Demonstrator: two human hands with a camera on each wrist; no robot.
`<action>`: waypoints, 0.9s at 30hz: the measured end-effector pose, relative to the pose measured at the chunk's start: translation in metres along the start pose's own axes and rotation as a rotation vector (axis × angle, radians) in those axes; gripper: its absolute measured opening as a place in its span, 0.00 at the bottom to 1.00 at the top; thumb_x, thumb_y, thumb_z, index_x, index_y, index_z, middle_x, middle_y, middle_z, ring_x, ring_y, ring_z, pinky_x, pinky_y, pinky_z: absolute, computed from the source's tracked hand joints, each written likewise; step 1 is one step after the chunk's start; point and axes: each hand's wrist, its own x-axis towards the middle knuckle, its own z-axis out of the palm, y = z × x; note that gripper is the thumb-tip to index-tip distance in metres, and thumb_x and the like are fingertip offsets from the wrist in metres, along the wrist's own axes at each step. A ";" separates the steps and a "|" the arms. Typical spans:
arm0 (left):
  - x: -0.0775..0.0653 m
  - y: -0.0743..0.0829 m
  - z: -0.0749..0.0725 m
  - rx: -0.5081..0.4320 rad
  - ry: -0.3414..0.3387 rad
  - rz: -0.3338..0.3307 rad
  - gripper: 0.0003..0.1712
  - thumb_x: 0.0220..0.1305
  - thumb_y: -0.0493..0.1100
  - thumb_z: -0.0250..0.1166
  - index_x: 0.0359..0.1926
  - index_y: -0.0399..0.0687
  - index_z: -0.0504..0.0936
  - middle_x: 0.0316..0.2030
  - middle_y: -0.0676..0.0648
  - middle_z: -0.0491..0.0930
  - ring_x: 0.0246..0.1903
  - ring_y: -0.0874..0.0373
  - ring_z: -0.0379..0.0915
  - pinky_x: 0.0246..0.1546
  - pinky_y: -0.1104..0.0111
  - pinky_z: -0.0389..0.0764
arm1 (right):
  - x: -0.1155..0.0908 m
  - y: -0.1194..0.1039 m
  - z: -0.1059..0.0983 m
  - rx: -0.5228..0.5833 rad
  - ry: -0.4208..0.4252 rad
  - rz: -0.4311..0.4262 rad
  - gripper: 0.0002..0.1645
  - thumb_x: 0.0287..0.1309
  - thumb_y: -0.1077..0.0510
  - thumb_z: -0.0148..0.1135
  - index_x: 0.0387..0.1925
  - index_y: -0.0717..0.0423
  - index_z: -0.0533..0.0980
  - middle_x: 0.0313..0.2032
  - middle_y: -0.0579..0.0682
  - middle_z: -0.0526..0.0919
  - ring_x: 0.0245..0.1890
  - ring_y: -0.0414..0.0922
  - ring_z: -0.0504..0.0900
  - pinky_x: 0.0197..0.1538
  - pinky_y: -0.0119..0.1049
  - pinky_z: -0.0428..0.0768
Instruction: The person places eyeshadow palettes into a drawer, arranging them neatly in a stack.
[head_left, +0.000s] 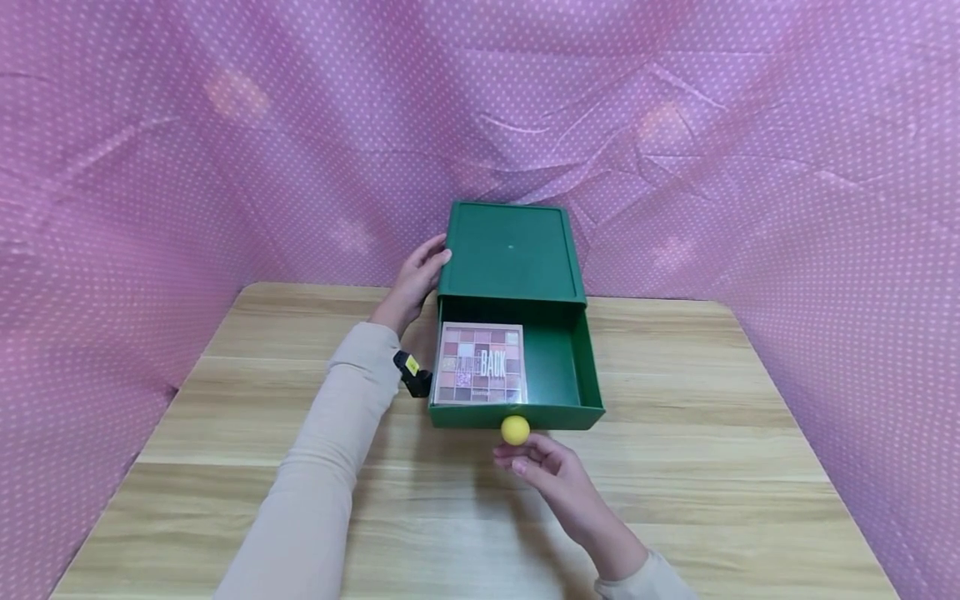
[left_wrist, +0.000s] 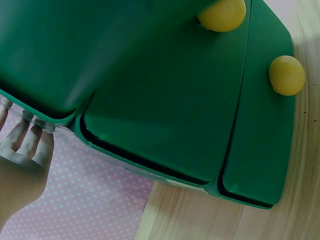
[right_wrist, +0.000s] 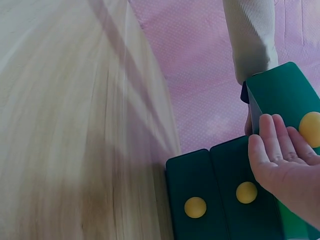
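A green drawer cabinet (head_left: 513, 250) stands on the table with its top drawer (head_left: 555, 367) pulled out. Inside the drawer, on the left, lies an eyeshadow palette (head_left: 480, 364) under a clear lid with the word BACK. My left hand (head_left: 417, 279) rests against the cabinet's left side, its fingers (left_wrist: 30, 140) extended along the wall in the left wrist view. Just below the drawer's yellow round knob (head_left: 515, 430) is my right hand (head_left: 558, 483), palm up. In the right wrist view its fingers (right_wrist: 270, 137) are nearly straight and hold nothing.
Two lower drawers, with a middle yellow knob (right_wrist: 246, 192) and a bottom yellow knob (right_wrist: 195, 207), are closed. The cabinet sits near the back edge of a light wooden table (head_left: 675, 467). Pink dotted cloth (head_left: 337, 125) hangs behind and at both sides.
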 end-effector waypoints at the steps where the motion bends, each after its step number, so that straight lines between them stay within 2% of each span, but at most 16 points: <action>1: 0.000 0.000 0.000 -0.005 0.000 0.002 0.26 0.61 0.42 0.54 0.60 0.46 0.61 0.57 0.46 0.60 0.50 0.53 0.64 0.47 0.66 0.67 | 0.001 0.000 0.000 0.006 0.011 -0.001 0.22 0.56 0.66 0.50 0.49 0.78 0.61 0.43 0.71 0.70 0.43 0.51 0.74 0.50 0.41 0.68; 8: -0.002 0.001 0.001 -0.013 0.006 0.003 0.26 0.61 0.42 0.54 0.60 0.46 0.61 0.56 0.46 0.61 0.49 0.53 0.65 0.46 0.67 0.68 | 0.004 -0.003 0.003 0.043 0.150 0.058 0.20 0.55 0.64 0.53 0.45 0.77 0.65 0.40 0.65 0.75 0.43 0.53 0.75 0.50 0.41 0.68; 13: -0.002 0.000 0.001 -0.015 0.006 0.012 0.26 0.61 0.42 0.54 0.60 0.46 0.62 0.56 0.46 0.62 0.48 0.53 0.65 0.46 0.67 0.68 | 0.006 -0.002 0.005 0.052 0.215 0.055 0.18 0.54 0.64 0.54 0.42 0.76 0.67 0.38 0.64 0.77 0.41 0.52 0.76 0.50 0.43 0.68; 23: -0.004 0.001 0.000 -0.007 -0.002 0.008 0.26 0.61 0.43 0.53 0.61 0.47 0.61 0.57 0.46 0.61 0.48 0.53 0.65 0.46 0.66 0.68 | 0.009 -0.002 0.008 0.080 0.289 0.029 0.11 0.53 0.64 0.56 0.37 0.68 0.72 0.35 0.60 0.79 0.38 0.51 0.77 0.49 0.43 0.68; 27: -0.004 0.001 0.001 -0.010 -0.002 0.005 0.27 0.61 0.43 0.54 0.61 0.47 0.61 0.57 0.46 0.61 0.48 0.53 0.65 0.46 0.66 0.68 | 0.011 -0.005 0.009 0.081 0.313 0.033 0.12 0.53 0.63 0.56 0.37 0.69 0.73 0.35 0.60 0.79 0.39 0.53 0.77 0.48 0.41 0.70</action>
